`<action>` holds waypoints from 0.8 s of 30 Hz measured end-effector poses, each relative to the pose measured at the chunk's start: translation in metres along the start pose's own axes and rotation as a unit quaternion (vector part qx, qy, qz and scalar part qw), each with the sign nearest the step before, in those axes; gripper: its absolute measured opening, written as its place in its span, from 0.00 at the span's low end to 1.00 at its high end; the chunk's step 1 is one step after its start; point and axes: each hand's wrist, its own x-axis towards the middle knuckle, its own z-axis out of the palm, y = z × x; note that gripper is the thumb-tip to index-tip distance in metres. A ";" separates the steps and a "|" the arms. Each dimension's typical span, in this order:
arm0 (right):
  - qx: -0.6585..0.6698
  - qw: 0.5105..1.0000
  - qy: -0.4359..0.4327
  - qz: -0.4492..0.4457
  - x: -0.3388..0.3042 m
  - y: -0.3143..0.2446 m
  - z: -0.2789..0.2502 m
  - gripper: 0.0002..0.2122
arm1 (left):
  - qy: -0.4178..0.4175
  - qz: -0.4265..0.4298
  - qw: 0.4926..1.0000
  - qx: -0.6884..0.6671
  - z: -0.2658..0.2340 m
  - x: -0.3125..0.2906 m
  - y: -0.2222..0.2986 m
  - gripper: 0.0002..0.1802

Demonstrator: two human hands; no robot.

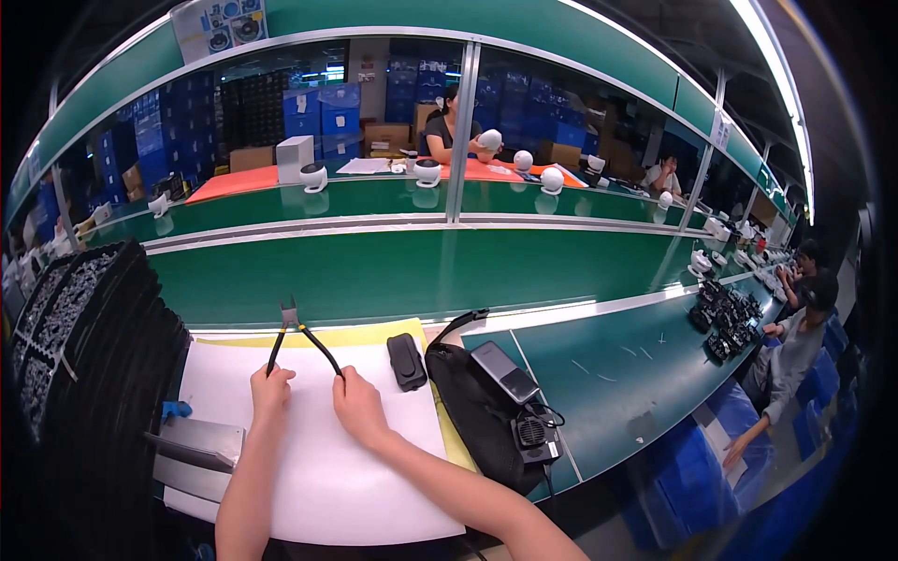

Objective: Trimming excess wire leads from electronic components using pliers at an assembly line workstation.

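Both my hands hold one pair of cutting pliers [289, 316] over white paper. My left hand [270, 389] is closed round the end of the left black handle, and my right hand [357, 402] round the right one. The handles are spread wide, with yellow near the pivot and the metal jaws pointing away from me. Beneath my forearms lies the white sheet [365, 496], on top of a yellow one [374, 334]. Right of my right hand rests a small black case [406, 362]. Beside it are a black bag [468, 411] and a grey power bank [505, 371].
A tall stack of black trays [103, 374] filled with small parts stands at left, near metal plates [196, 453]. Beyond the bench runs a green conveyor [374, 271]; white cameras [427, 172] stand on the far line. Co-workers sit opposite and at right, near black parts [725, 318].
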 end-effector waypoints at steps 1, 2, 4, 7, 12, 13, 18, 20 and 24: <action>0.000 1.000 0.000 -0.001 -0.001 -0.001 -0.003 0.09 | -0.019 -0.041 0.999 0.021 -0.003 0.002 0.003 0.18; 0.002 0.999 -0.038 0.006 -0.002 -0.005 -0.002 0.09 | -0.014 -0.039 0.999 0.022 -0.011 0.005 0.007 0.18; 0.010 0.997 -0.081 0.012 -0.001 -0.005 0.003 0.09 | -0.058 -0.082 0.994 0.031 -0.027 0.012 0.011 0.19; 0.251 0.958 -0.094 0.108 0.009 -0.001 0.011 0.10 | -0.058 -0.085 0.995 -0.015 -0.027 0.006 0.014 0.22; 0.307 0.937 -0.074 0.148 0.022 0.013 0.000 0.16 | -0.093 -0.071 0.993 -0.017 0.013 -0.006 0.001 0.24; 0.333 0.925 -0.079 0.162 0.020 0.008 0.001 0.16 | -0.091 -0.048 0.994 -0.020 0.011 -0.008 0.002 0.24; 0.364 0.917 -0.046 0.154 0.002 -0.016 0.010 0.17 | -0.100 -0.052 0.990 -0.087 0.039 -0.031 -0.003 0.25; 0.324 0.935 -0.023 0.139 0.000 -0.016 0.009 0.19 | -0.098 -0.039 0.992 -0.074 0.032 -0.030 -0.007 0.25; 0.281 0.947 -0.040 0.149 -0.002 -0.015 0.009 0.18 | -0.077 -0.036 0.995 -0.044 0.031 -0.033 -0.006 0.24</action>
